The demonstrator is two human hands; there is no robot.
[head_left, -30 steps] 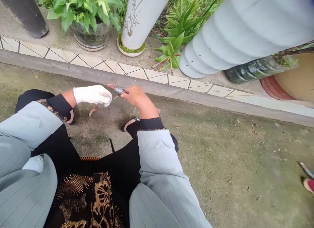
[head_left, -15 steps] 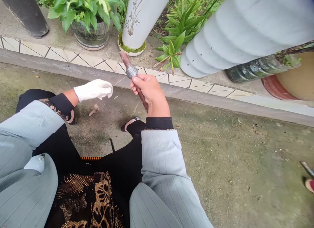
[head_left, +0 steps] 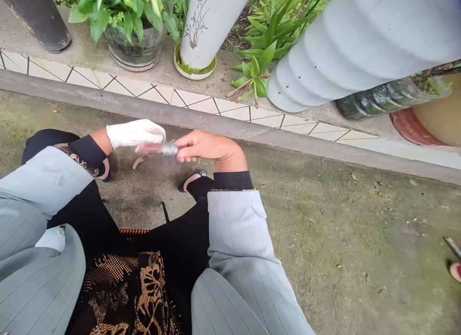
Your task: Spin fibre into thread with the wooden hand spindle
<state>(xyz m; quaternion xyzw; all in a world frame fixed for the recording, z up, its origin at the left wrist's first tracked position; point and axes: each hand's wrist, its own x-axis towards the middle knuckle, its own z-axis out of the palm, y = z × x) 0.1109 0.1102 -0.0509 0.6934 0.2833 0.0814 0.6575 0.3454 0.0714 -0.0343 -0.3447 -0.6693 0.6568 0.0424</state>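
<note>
My right hand [head_left: 207,145], bare, is closed around a short brownish stick [head_left: 148,149] with silvery wire [head_left: 169,150] wound thickly about it. The stick lies nearly level, its free end pointing left and blurred by motion. Just above that end is my left hand [head_left: 137,133], in a white knitted glove, with the fingers curled. A thin strand runs from the coil toward the glove; the part inside the fingers is hidden. Whether stick and glove touch, I cannot tell.
A pale curved object [head_left: 139,161] lies on the concrete ground [head_left: 324,219] between my feet. Beyond a tiled ledge [head_left: 194,102] stand a potted plant [head_left: 135,46], a white planter [head_left: 200,32] and a large ribbed grey container [head_left: 324,61]. Someone's foot [head_left: 455,271] shows at the right edge.
My right hand has swung the wire-wound stick from pointing up and away to lying level, pointing left beneath the glove. My left hand has stayed almost in place.
</note>
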